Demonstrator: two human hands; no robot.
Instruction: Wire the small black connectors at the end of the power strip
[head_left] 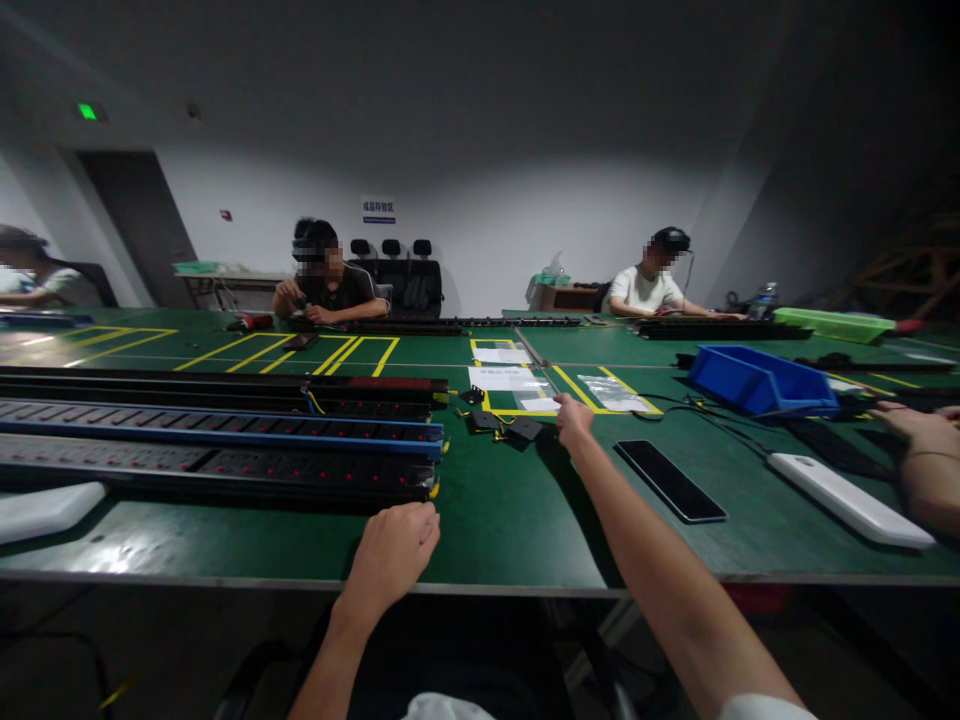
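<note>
My left hand [397, 550] rests at the table's front edge with its fingers curled in. Whether anything is inside them is hidden. Just beyond it end long socket strips [247, 462], black and blue with red dots and short yellow wires. My right hand [575, 422] reaches forward, its fingers closed. A thin dark line runs away from the fingertips, and I cannot tell whether it is a held tool or the table seam. Left of that hand lie small black plates [523, 430] with yellow wires. Past it are paper sheets [506, 378] and a clear plastic bag [611, 391].
On the green table [495, 540] lie a dark phone [670, 480], a white oblong case [847, 500] and a blue bin [761, 380] with cables beside it. Another person's hand [922, 430] is at the right edge. Two people [330, 290] [651, 285] sit across the table.
</note>
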